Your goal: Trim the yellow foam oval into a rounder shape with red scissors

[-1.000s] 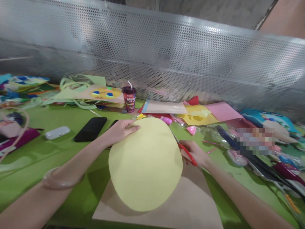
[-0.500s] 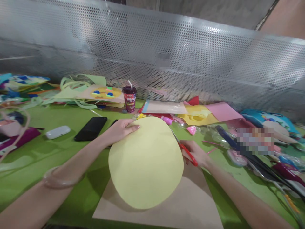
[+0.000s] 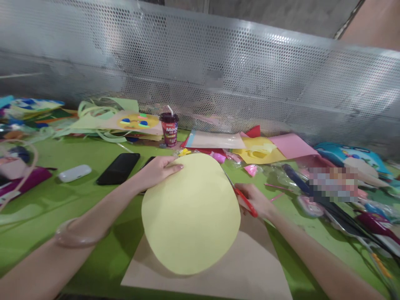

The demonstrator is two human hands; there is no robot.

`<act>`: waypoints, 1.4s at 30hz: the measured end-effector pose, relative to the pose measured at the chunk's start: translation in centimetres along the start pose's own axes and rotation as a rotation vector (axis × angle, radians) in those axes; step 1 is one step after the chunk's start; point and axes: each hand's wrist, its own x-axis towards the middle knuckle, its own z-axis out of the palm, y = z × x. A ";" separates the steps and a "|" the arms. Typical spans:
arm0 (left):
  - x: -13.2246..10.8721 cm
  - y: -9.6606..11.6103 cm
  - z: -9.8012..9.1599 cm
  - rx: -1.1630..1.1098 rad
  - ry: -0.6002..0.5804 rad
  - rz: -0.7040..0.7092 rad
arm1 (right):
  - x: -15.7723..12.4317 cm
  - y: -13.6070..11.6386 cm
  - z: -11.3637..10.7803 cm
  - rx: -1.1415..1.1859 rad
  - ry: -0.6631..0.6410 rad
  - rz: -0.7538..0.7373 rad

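Note:
A large rounded piece of yellow paper [image 3: 191,214] is held up in front of me, over a pale beige sheet [image 3: 250,266] on the green table. My left hand [image 3: 159,170] pinches its upper left edge, thumb on the near face and the other fingers behind. On the opposite side, my right hand [image 3: 252,199] grips red-handled scissors [image 3: 245,201]. Their blades lie along the paper's upper right edge, partly hidden behind it. How far apart the blades are, I cannot tell.
Left of the paper lie a black phone [image 3: 118,168] and a white case [image 3: 75,173]. A lidded drink cup [image 3: 169,130] with a straw stands behind. Coloured sheets [image 3: 262,150] rest by the perforated metal panel [image 3: 200,75]. Cables and wrapped items [image 3: 337,208] clutter the right.
Almost nothing differs. The whole view has shifted very slightly; both hands, the yellow paper and the scissors keep nearly the same places.

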 end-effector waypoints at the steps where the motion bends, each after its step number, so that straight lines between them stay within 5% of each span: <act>1: 0.0 0.0 0.0 0.000 -0.002 -0.002 | 0.0 0.0 0.0 -0.001 0.001 0.002; 21: 0.0 0.2 0.0 0.018 0.003 -0.011 | 0.3 -0.4 -0.1 -0.231 0.097 -0.057; 42: -0.1 0.1 -0.2 0.116 0.031 0.037 | 0.1 -0.1 0.3 -0.117 0.083 0.027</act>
